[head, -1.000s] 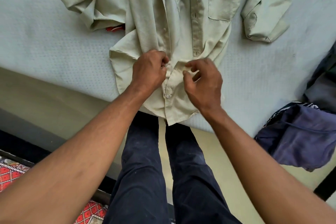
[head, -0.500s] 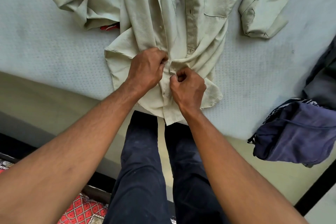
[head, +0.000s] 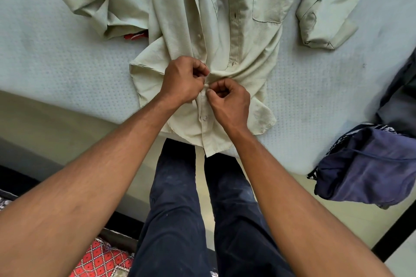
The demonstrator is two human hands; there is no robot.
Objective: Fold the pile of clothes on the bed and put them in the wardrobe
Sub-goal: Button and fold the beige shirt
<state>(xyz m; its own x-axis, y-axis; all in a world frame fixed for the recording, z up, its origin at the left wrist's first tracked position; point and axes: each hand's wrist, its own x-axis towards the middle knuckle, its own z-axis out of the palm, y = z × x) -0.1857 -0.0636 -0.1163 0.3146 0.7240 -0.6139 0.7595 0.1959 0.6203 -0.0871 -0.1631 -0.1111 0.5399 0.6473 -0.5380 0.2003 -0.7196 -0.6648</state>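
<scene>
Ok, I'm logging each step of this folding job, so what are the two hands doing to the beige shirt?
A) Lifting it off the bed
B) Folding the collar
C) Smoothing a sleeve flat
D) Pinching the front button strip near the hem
D: the left hand and right hand meet at the front button strip of the beige shirt, fingers curled and pinching the cloth, while it lies on the bed.

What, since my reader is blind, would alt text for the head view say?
Left hand and right hand pinch the button strip of a beige shirt spread on a mattress. A navy garment lies to the right.
</scene>
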